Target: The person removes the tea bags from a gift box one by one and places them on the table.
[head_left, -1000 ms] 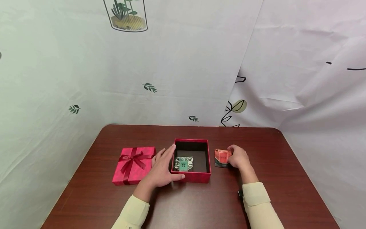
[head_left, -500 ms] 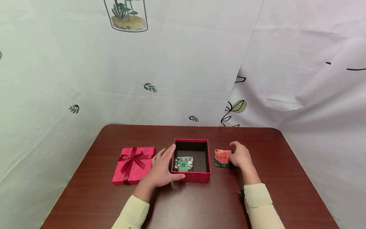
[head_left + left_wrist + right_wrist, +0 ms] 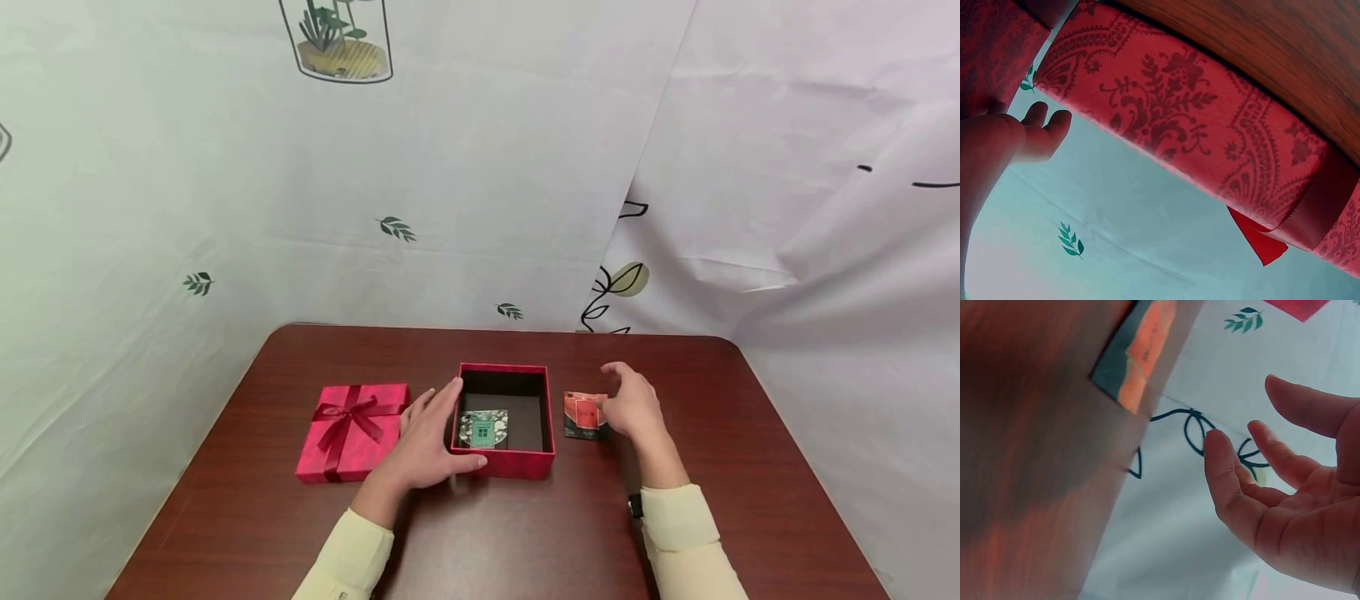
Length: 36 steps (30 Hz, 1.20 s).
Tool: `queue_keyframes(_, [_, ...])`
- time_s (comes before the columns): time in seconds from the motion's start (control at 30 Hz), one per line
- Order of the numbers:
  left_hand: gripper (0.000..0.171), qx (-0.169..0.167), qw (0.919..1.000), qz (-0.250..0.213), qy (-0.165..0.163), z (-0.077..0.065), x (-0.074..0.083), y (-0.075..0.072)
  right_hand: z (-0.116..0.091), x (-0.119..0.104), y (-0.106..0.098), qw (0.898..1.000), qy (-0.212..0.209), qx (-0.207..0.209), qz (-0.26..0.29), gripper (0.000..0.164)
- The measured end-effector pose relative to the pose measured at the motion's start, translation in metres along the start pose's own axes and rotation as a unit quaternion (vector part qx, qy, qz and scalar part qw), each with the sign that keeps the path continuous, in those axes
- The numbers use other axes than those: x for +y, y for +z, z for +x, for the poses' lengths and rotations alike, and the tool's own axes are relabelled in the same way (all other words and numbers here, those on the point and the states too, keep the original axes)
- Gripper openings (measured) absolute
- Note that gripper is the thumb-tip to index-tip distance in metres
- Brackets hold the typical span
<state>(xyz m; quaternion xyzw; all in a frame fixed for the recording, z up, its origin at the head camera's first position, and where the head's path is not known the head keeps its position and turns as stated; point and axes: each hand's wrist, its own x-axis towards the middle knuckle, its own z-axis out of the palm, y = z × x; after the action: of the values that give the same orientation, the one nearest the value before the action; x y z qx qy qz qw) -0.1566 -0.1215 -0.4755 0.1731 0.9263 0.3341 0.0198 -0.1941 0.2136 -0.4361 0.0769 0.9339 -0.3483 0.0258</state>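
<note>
In the head view, my left hand [image 3: 427, 442] rests at the near left corner of a red open-topped box [image 3: 517, 464], fingers along its left side and thumb across its front. Inside that box, a flat green-and-white square packet [image 3: 491, 419] lies in the near left part. Over to the right, an orange-and-dark square packet [image 3: 577, 429] lies on the table. My right hand [image 3: 636, 406] hovers at its right edge, thumb and fingers spread with nothing between them. The right wrist view shows this hand [image 3: 1304, 494] apart from the packet [image 3: 1141, 356].
A red patterned lid [image 3: 318, 458] with a dark red ribbon bow lies left of the box, close beside my left forearm. The brown table [image 3: 525, 542] ends in front of a white printed cloth [image 3: 480, 167] hung behind it.
My right hand has risen slightly and its fingers have spread away from the orange packet, which stays in place. The left hand and box have hardly moved.
</note>
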Motion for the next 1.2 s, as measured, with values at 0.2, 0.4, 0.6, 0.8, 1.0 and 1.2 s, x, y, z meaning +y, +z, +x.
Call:
queue_keyframes(0.2, [0.118,0.002,1.0,0.0,0.0,0.0,0.0,0.0,-0.007,-0.011,-0.003,1.0,-0.011,0.006,0.015,0.056])
queue_keyframes(0.4, [0.119,0.003,1.0,-0.001,0.0,0.0,0.001,0.0,-0.014,-0.021,-0.006,0.999,-0.04,0.017,0.021,0.056])
queue_keyframes(0.6, [0.119,0.003,1.0,-0.001,-0.004,0.0,0.002,-0.001,-0.02,-0.029,-0.01,0.998,-0.053,0.019,0.027,0.056])
queue_keyframes(0.8, [0.119,0.002,1.0,0.001,-0.005,0.0,0.002,-0.001,-0.026,-0.036,-0.014,0.997,-0.07,0.023,0.033,0.056])
queue_keyframes(1.0, [0.119,0.001,1.0,0.001,-0.004,0.0,0.002,0.0,-0.032,-0.044,-0.014,0.996,-0.073,0.02,0.04,0.057])
queue_keyframes(1.2, [0.119,0.001,1.0,0.0,-0.007,0.0,0.001,0.0,-0.034,-0.047,-0.011,0.995,-0.085,0.019,0.055,0.056])
